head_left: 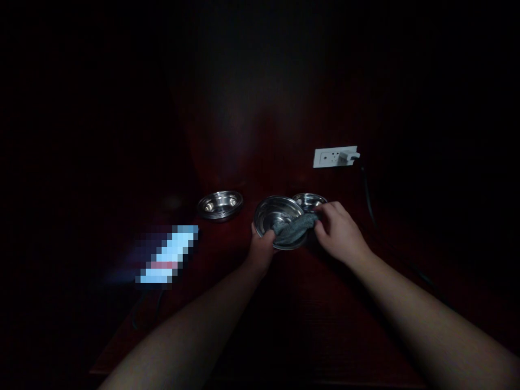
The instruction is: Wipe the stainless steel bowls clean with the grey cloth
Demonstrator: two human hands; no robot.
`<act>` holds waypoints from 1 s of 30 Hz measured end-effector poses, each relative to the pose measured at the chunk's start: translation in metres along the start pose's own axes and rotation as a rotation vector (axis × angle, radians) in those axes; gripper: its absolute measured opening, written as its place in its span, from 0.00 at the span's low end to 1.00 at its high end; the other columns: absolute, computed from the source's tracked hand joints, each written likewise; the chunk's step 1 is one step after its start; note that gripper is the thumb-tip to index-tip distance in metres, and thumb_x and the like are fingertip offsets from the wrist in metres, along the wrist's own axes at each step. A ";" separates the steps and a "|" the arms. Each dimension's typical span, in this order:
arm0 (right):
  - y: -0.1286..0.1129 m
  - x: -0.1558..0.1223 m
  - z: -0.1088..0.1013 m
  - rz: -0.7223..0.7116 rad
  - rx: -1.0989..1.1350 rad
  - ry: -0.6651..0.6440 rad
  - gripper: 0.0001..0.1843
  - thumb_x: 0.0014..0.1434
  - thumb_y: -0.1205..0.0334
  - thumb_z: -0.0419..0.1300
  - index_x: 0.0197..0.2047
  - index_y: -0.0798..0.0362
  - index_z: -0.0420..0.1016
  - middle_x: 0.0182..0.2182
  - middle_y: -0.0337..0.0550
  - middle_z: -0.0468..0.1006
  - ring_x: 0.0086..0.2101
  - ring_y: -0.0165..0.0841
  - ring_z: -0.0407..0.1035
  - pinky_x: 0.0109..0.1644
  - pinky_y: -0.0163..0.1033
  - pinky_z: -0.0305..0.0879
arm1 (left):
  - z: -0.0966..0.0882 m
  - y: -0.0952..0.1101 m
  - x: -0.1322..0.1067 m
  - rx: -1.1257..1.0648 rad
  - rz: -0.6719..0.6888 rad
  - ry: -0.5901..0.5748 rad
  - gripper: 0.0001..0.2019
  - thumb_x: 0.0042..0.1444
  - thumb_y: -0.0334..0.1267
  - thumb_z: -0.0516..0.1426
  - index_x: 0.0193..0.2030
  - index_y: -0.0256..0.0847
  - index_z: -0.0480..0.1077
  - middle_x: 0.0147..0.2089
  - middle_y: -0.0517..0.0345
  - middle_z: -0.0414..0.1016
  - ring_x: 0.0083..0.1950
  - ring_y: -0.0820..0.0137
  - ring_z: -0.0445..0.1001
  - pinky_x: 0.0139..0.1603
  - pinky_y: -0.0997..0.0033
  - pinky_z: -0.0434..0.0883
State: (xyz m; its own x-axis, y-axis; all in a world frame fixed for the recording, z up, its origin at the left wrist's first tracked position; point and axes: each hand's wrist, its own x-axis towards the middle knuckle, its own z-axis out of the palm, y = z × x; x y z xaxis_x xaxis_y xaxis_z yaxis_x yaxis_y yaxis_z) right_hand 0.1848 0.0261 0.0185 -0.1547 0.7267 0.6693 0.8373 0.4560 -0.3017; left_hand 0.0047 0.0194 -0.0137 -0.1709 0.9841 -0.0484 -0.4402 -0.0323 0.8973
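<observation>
Head view | gripping tilted metal bowl (276,206) over table (300,319) with left hand (262,253) curled round rim; pinching cloth (298,228) across it with right hand (340,230) nearly closed | seemingly mid-wipe; cannot tell finished from remaining among stacked bowls (220,207) farther left and rear bowl (307,201)

A shiny metal bowl (271,212) tilts, a seemingly grey-green cloth (296,228) bunched across its rim.

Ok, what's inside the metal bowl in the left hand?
A dark cloth lies partly inside the metal bowl, one end at the right hand. Whatever is beneath the cloth is covered; the left hand hides some outer wall.
</observation>
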 end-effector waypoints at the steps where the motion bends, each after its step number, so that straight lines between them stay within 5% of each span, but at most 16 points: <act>1: -0.001 0.000 0.000 0.031 0.020 0.011 0.11 0.56 0.65 0.55 0.44 0.55 0.70 0.41 0.51 0.70 0.41 0.42 0.68 0.47 0.48 0.67 | 0.000 0.000 0.001 0.000 0.011 0.013 0.32 0.42 0.29 0.57 0.57 0.47 0.58 0.50 0.51 0.72 0.42 0.64 0.76 0.38 0.62 0.76; 4: -0.007 0.001 -0.006 0.052 0.035 0.042 0.09 0.58 0.59 0.55 0.40 0.54 0.70 0.38 0.49 0.70 0.39 0.42 0.69 0.44 0.48 0.67 | -0.002 -0.003 0.003 0.026 0.079 0.031 0.31 0.43 0.27 0.57 0.57 0.46 0.58 0.50 0.52 0.73 0.47 0.63 0.75 0.45 0.62 0.74; 9: -0.026 -0.006 -0.014 -0.157 0.176 0.014 0.09 0.61 0.59 0.54 0.42 0.53 0.72 0.39 0.48 0.72 0.41 0.39 0.69 0.47 0.44 0.67 | -0.007 -0.012 0.008 0.105 0.204 -0.024 0.32 0.44 0.28 0.57 0.58 0.43 0.57 0.54 0.51 0.72 0.54 0.64 0.72 0.57 0.63 0.68; 12: -0.030 -0.011 -0.007 -0.240 0.180 -0.158 0.14 0.61 0.59 0.55 0.48 0.53 0.72 0.47 0.49 0.74 0.47 0.41 0.67 0.53 0.47 0.64 | -0.009 -0.016 0.008 0.127 0.241 -0.080 0.32 0.45 0.28 0.56 0.60 0.42 0.57 0.54 0.51 0.72 0.53 0.64 0.72 0.57 0.62 0.67; 19: -0.024 -0.014 0.001 -0.311 0.165 -0.406 0.16 0.57 0.57 0.60 0.47 0.54 0.74 0.43 0.50 0.78 0.46 0.43 0.69 0.52 0.51 0.63 | -0.005 -0.009 0.004 0.159 0.194 -0.034 0.31 0.48 0.32 0.57 0.61 0.43 0.56 0.55 0.51 0.71 0.54 0.64 0.71 0.55 0.64 0.68; 30: -0.019 -0.011 -0.009 -0.370 -0.042 -0.436 0.20 0.48 0.73 0.58 0.45 0.50 0.76 0.44 0.48 0.76 0.50 0.45 0.64 0.56 0.56 0.53 | -0.003 -0.006 0.003 0.155 0.147 -0.031 0.27 0.53 0.43 0.60 0.59 0.44 0.59 0.51 0.50 0.73 0.51 0.62 0.73 0.52 0.59 0.70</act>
State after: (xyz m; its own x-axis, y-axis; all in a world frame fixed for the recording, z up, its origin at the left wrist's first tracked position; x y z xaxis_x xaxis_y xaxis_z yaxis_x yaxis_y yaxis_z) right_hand 0.1757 0.0051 0.0234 -0.6362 0.6712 0.3804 0.7047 0.7063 -0.0677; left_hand 0.0040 0.0216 -0.0203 -0.1945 0.9759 0.0992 -0.2711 -0.1507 0.9507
